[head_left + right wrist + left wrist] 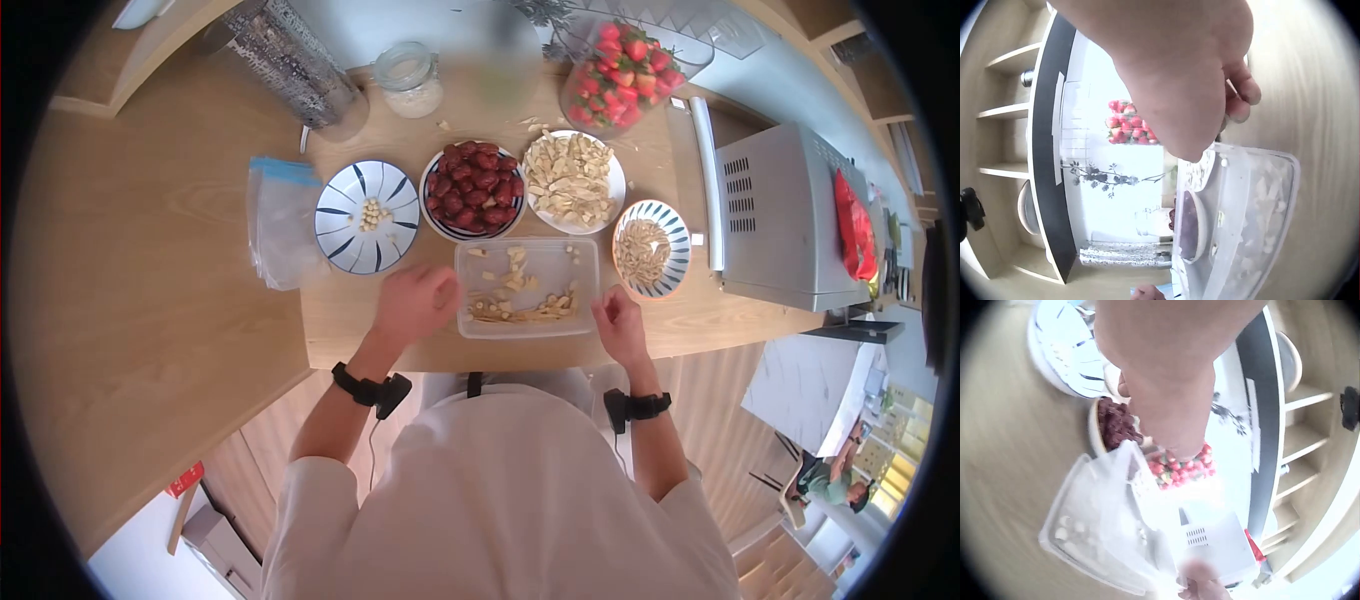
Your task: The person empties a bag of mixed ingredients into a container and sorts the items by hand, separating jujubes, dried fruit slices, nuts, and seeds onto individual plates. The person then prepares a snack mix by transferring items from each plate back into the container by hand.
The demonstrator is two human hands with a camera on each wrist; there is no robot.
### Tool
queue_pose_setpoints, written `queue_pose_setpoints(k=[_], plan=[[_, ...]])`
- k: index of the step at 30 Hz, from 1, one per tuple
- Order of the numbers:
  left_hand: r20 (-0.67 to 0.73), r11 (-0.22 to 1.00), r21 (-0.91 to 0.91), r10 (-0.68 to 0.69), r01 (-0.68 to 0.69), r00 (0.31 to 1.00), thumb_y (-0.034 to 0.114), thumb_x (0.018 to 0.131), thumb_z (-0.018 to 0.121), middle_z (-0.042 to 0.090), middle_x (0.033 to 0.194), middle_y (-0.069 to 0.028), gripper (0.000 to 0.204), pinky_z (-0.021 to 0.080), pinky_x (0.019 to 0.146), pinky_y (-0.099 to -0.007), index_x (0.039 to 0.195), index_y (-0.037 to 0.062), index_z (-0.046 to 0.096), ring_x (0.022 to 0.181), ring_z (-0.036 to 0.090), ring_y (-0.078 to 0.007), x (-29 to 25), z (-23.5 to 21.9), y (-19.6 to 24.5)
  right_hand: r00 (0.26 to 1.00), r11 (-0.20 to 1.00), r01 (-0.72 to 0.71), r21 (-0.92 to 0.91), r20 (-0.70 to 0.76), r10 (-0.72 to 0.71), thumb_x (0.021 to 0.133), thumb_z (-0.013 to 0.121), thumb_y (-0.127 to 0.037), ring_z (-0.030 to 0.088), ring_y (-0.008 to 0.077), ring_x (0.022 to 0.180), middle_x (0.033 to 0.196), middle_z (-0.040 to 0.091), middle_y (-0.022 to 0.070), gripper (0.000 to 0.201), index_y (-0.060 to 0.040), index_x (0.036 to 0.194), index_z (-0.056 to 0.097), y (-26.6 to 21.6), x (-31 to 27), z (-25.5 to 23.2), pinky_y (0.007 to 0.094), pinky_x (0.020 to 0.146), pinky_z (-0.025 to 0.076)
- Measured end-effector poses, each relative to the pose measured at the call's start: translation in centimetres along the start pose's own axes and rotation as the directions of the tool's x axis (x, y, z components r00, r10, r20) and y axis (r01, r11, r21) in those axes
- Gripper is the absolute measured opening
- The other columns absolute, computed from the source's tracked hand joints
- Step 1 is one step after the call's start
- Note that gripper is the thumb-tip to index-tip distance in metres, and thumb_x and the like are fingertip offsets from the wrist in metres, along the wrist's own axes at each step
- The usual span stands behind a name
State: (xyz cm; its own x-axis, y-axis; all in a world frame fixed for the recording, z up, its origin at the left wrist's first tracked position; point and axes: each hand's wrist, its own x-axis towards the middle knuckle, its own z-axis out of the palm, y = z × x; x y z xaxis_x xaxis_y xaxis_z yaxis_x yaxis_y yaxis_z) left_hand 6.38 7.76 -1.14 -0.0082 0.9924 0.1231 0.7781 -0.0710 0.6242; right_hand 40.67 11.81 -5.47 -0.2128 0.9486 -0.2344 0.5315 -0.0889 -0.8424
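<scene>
My left hand (418,303) is by the left wall of a clear plastic container (597,262), its fingers loosely curled with nothing seen in them. At the container's right edge is my right hand (620,322), fingers bent and no object showing between them. Pale slices and thin tan pieces (520,307) lie in the container, mostly along its near side. Behind it stand a plate (340,245) with small pale beads, a bowl of red dates (473,187) and a plate of pale dried slices (570,175). A striped bowl (682,240) on the right holds slender pale pieces.
Clear zip bags (283,225) lie at the left. Along the back are a patterned cylinder (290,65), a glass jar (408,82) and a clear tub of strawberries (625,78). A grey appliance (775,215) stands right. Another person (840,485) is far off.
</scene>
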Motion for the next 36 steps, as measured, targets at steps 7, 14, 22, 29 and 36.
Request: queue_pose_setpoints(k=[7,14,22,29,36], plan=[[0.564,0.886,0.233,0.213,-0.401,0.798,0.016,0.079,0.067,0.065,0.085,-0.0046,0.012,0.05,0.073,-0.0399,0.09,0.012,0.064,0.085,0.065,-0.0239,2.4,3.3,3.4,0.997,0.981,0.051,0.185,0.039,-0.059,0.1,0.053,-0.025,0.043,0.0085,0.054,0.06,0.048,0.0021,0.028,-0.003,0.083,0.049,3.9,0.5,1.5,0.029,0.049,0.036],[0.646,0.843,0.405,0.012,-0.356,0.763,0.015,0.084,0.061,0.067,0.093,-0.004,0.02,0.05,0.074,-0.038,0.103,0.0136,0.067,0.094,0.066,-0.0218,1.4,6.7,3.6,0.939,0.931,-0.279,0.235,0.269,0.213,0.105,0.036,-0.037,0.051,0.0172,0.061,0.061,0.049,0.0069,0.045,-0.0016,0.084,0.053,3.8,0.9,0.8,0.0341,0.062,0.045],[0.652,0.866,0.403,-0.043,-0.297,0.757,0.017,0.083,0.063,0.069,0.082,-0.0091,0.027,0.052,0.063,-0.0422,0.11,0.0168,0.065,0.077,0.069,-0.0286,1.6,7.7,2.9,0.93,0.96,-0.28,0.024,0.256,0.265,0.101,0.037,-0.049,0.068,0.0352,0.084,0.081,0.068,0.0242,0.063,0.0062,0.098,0.066,3.8,2.8,1.4,0.0418,0.078,0.051],[0.694,0.885,0.363,-0.047,-0.292,0.719,0.016,0.083,0.064,0.068,0.082,-0.0118,0.03,0.051,0.064,-0.0446,0.113,0.015,0.063,0.078,0.068,-0.033,1.8,7.4,2.8,0.945,0.964,-0.261,0.049,0.215,0.245,0.101,0.04,-0.047,0.068,0.0396,0.082,0.077,0.066,0.0264,0.061,0.0076,0.09,0.065,5.2,3.0,2.2,0.044,0.076,0.05],[0.715,0.901,0.326,-0.037,-0.286,0.698,0.011,0.084,0.06,0.068,0.082,-0.0127,0.03,0.051,0.065,-0.0461,0.114,0.0135,0.062,0.078,0.067,-0.0343,2.1,6.7,3.2,0.954,0.961,-0.266,0.081,0.168,0.25,0.101,0.037,-0.05,0.067,0.0398,0.083,0.077,0.066,0.0263,0.065,0.0083,0.09,0.065,4.8,2.9,2.5,0.0444,0.077,0.05]])
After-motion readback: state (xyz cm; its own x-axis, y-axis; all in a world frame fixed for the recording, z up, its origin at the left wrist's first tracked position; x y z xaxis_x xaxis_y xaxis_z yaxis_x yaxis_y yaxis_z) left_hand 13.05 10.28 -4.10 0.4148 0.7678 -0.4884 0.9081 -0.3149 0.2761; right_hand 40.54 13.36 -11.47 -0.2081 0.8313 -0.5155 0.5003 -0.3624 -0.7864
